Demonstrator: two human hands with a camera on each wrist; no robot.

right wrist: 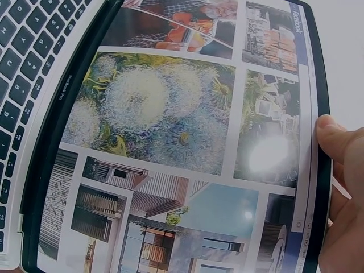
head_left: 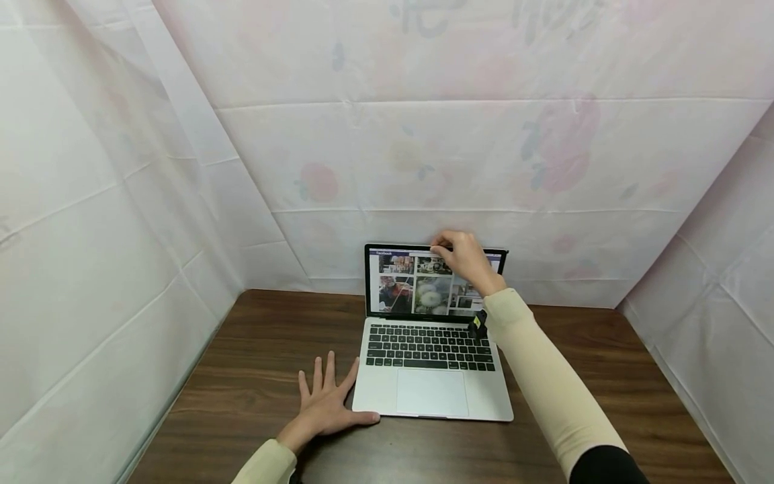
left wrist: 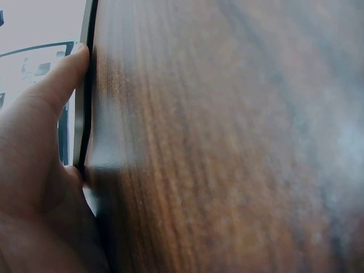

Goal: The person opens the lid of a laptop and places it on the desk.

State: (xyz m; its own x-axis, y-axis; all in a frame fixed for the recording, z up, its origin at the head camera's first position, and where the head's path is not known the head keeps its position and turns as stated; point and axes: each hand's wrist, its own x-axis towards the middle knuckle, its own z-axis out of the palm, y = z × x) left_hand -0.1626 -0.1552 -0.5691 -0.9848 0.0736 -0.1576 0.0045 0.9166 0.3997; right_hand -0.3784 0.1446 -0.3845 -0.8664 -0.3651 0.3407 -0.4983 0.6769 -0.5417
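A silver laptop (head_left: pixel 432 393) stands unfolded on the wooden table, its screen (head_left: pixel 399 269) lit with a page of several pictures. My right hand (head_left: pixel 464 259) pinches the top edge of that screen, thumb in front and the other fingers behind; the right wrist view shows the thumb (right wrist: pixel 335 133) on the dark bezel. At the laptop's front left corner, my left hand (head_left: pixel 326 407) lies with its fingers spread, palm toward the table. Its thumb and forefinger touch the laptop's edges. In the left wrist view the left hand (left wrist: pixel 34 142) is beside the laptop's dark edge.
The dark brown table (head_left: pixel 242 376) extends to both sides of the laptop. White cloth (head_left: pixel 423 154) with faint fruit prints hangs behind it, and more cloth hangs at left and right. A small black device (head_left: pixel 478 325) is at the right wrist.
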